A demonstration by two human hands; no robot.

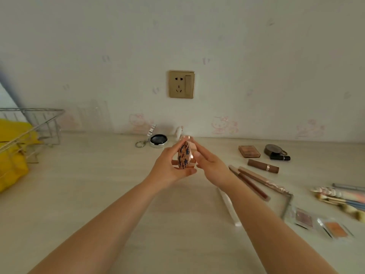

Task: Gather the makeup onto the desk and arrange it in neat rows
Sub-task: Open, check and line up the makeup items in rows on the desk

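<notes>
Two bare forearms enter from the lower edge of the view and narrow toward the wrists. No sleeve, cuff or glove covers either arm as far back as the frame shows. The left hand [173,165] and the right hand [209,165] are likewise uncovered. Fingernails are short and unpainted where they show; finer detail is lost to blur.

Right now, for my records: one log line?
left hand: holds compact | right hand: fingertips touch it | lipstick: on desk
</notes>
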